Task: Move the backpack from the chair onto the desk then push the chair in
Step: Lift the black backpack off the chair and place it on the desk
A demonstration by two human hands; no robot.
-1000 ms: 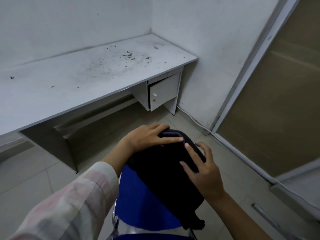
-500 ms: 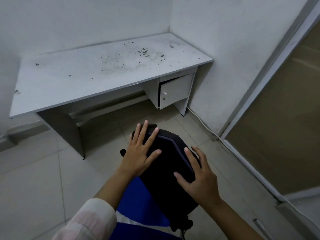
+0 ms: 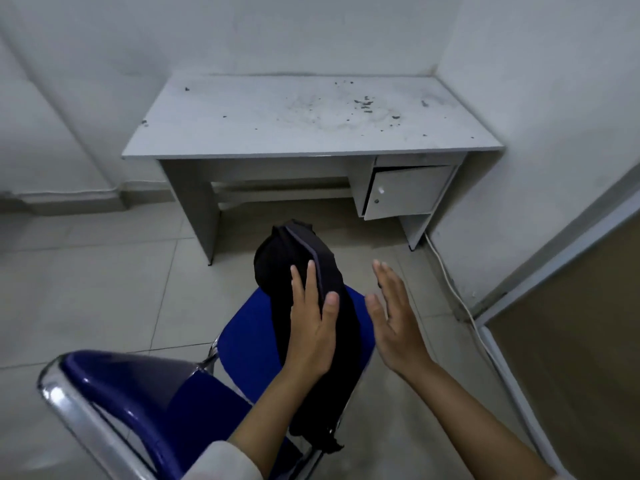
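A black backpack point(image 3: 294, 265) lies along the seat of a blue chair point(image 3: 242, 344) with a chrome frame, its top end pointing toward the desk. My left hand point(image 3: 311, 323) rests flat on the backpack's left side, fingers straight. My right hand point(image 3: 394, 320) hovers just right of the backpack, fingers spread, not touching it. The grey desk point(image 3: 277, 109) stands ahead in the corner, its dusty top bare apart from dark specks.
The chair's backrest point(image 3: 114, 379) is close at the lower left. A small cabinet door point(image 3: 405, 192) hangs ajar under the desk's right side. A white cable point(image 3: 450, 282) runs along the right wall. A brown door point(image 3: 571, 341) stands at the right. Tiled floor lies between chair and desk.
The view has swung to face the desk squarely and pulled back. My right hand has come off the backpack. My left hand has slid from the top to the side.
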